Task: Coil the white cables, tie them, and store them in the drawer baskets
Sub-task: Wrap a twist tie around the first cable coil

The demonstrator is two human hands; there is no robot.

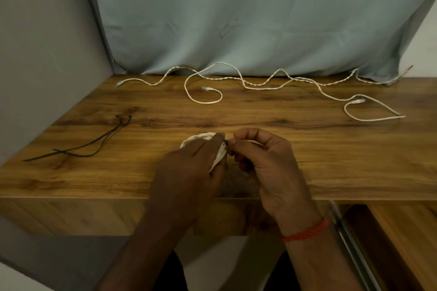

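Note:
A coiled white cable [201,137] sits over the middle of the wooden desk [307,149], mostly covered by my left hand [191,168], which grips the coil. My right hand [260,156] pinches a thin dark tie [227,142] at the coil's right side, fingers curled. At the back of the desk lie two loose white cables: a flat one [208,101] looping from the middle to the right, and a twisted one [267,81] running along the curtain. Several dark ties [94,144] lie at the left.
A pale blue curtain [260,19] hangs behind the desk and a grey wall panel [47,54] closes the left side. An open drawer with a metal rail [350,238] juts out at the lower right. A red thread band [305,231] circles my right wrist.

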